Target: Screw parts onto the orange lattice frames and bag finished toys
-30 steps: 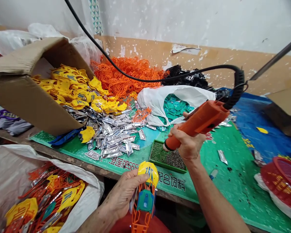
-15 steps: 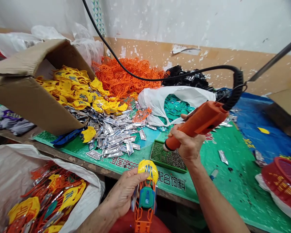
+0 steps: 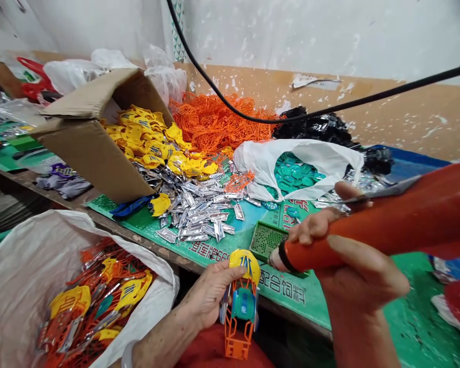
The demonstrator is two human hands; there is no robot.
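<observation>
Left hand (image 3: 210, 296): fingers (image 3: 224, 278) closed round plastic toy car frame (image 3: 242, 312), orange, yellow and teal, just in front of green tray (image 3: 266, 240).
Right hand (image 3: 358, 278): fingers (image 3: 364, 268) closed round orange corded electric screwdriver (image 3: 387, 235), tip just beside green tray.
White sack (image 3: 30, 276): loose car parts, left of green tray.

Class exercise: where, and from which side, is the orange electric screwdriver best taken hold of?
Take the orange electric screwdriver by its thick barrel from below, as the right hand does: that is its widest straight part, and with the narrow tip pointing down and left, this grip leaves the tip free.
</observation>
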